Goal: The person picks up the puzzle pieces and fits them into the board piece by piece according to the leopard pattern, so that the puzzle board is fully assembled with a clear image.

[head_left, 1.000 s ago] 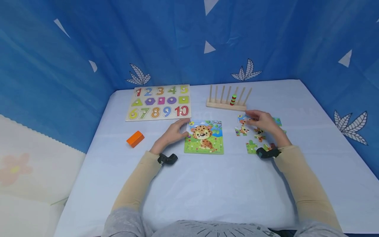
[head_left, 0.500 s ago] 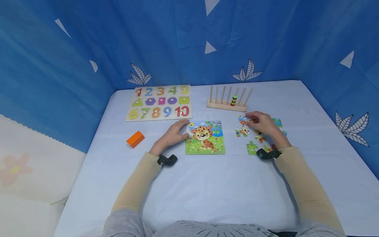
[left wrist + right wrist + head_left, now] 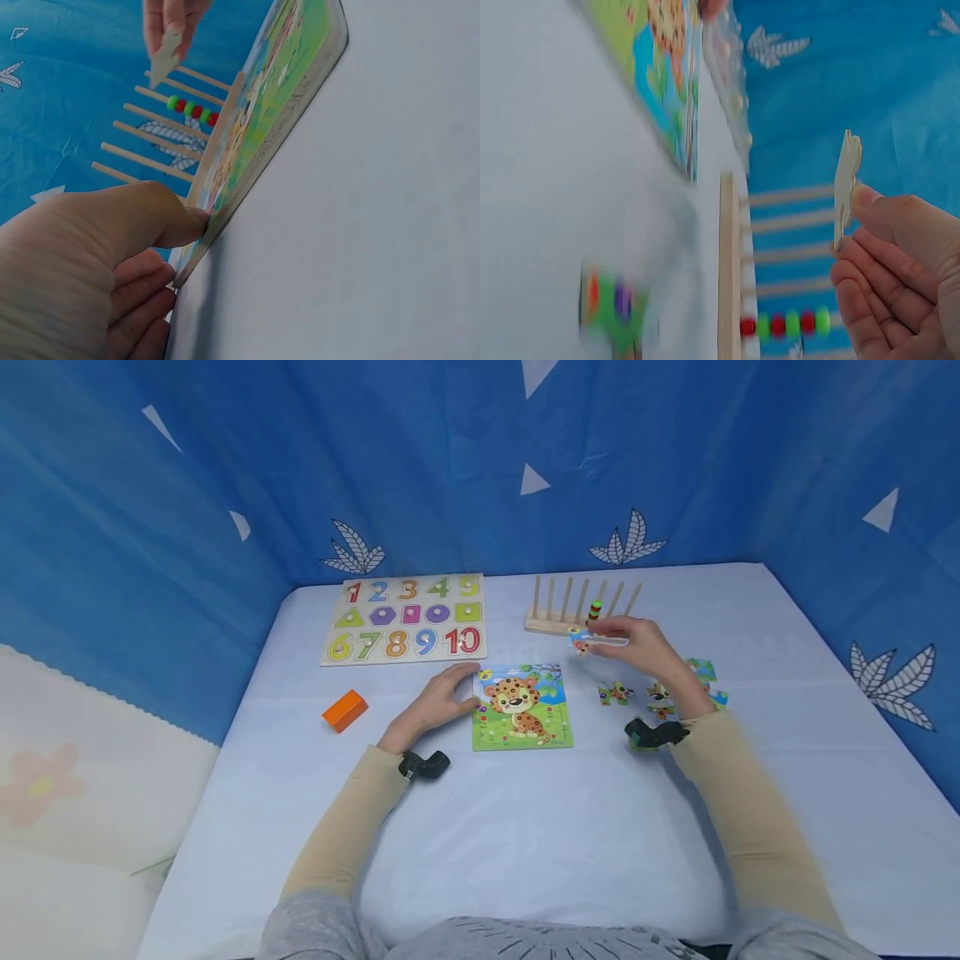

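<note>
My right hand [image 3: 651, 653] pinches a jigsaw puzzle piece [image 3: 577, 638] between thumb and fingers, raised above the table in front of the bead rack. In the right wrist view the piece [image 3: 844, 184] is seen nearly edge-on, pale side showing. My left hand [image 3: 435, 706] rests at the left edge of the square leopard puzzle board [image 3: 525, 739], thumb and index finger spread apart. The left wrist view shows that thumb touching the rim of the board [image 3: 281, 112]. Loose puzzle pieces [image 3: 615, 693] lie right of the board, some partly hidden by my right hand and wrist.
A wooden rack [image 3: 547, 625] with upright pegs stands behind, red and green beads on one peg. A number-and-shape peg board [image 3: 405, 618] lies at the back left. An orange block [image 3: 345, 711] sits left of my left hand. Blue curtain [image 3: 450, 460] hangs behind the table.
My right hand has lifted a puzzle piece from the loose group and moved up and left, towards the board. The left hand stays at the board's edge.
</note>
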Available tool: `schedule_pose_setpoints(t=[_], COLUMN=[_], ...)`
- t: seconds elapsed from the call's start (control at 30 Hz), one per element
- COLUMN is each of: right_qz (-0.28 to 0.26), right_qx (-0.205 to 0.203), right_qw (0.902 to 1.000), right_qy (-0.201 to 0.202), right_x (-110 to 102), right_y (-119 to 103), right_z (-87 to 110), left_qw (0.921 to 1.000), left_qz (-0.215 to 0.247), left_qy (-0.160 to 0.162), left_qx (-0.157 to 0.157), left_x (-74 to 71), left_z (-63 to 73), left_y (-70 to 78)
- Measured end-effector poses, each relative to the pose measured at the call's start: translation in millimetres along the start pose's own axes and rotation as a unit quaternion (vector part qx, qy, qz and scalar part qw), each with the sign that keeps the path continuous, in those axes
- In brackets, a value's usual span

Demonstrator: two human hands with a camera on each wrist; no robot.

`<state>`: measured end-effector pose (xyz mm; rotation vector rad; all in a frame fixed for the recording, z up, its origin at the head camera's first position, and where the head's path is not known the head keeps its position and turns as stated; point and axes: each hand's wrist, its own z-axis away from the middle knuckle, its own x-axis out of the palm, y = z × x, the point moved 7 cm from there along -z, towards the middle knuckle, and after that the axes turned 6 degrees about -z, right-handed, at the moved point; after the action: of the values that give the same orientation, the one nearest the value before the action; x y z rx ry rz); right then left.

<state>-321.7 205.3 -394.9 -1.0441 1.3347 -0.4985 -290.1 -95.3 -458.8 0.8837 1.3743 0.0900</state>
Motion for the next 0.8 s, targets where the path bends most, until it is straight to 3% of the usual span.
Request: schedule_pose_setpoints(t=[0.23, 0.4, 0.8], right_qz=[-0.008, -0.008, 0.041], right_qx=[-0.035, -0.049, -0.063], right_qw=[0.9969, 0.9941, 0.9917], right_qy=[-0.070, -0.096, -0.104], right_x=[62.9, 98.7, 137.4], right_y=[-26.4, -36.7, -38.2], right_z=[-25.1, -33.8, -34.5], left_qw=[0.9998, 0.9996, 0.9996], left_qz=[0.003, 0.005, 0.008], left_qy=[0.011, 0.012, 0.012], left_qx=[0.015, 0.024, 0.023], left_x=[-0.7, 0.3, -0.4], left_z=[0.9, 0.6, 1.2], left_y=[-0.6, 0.0, 0.0])
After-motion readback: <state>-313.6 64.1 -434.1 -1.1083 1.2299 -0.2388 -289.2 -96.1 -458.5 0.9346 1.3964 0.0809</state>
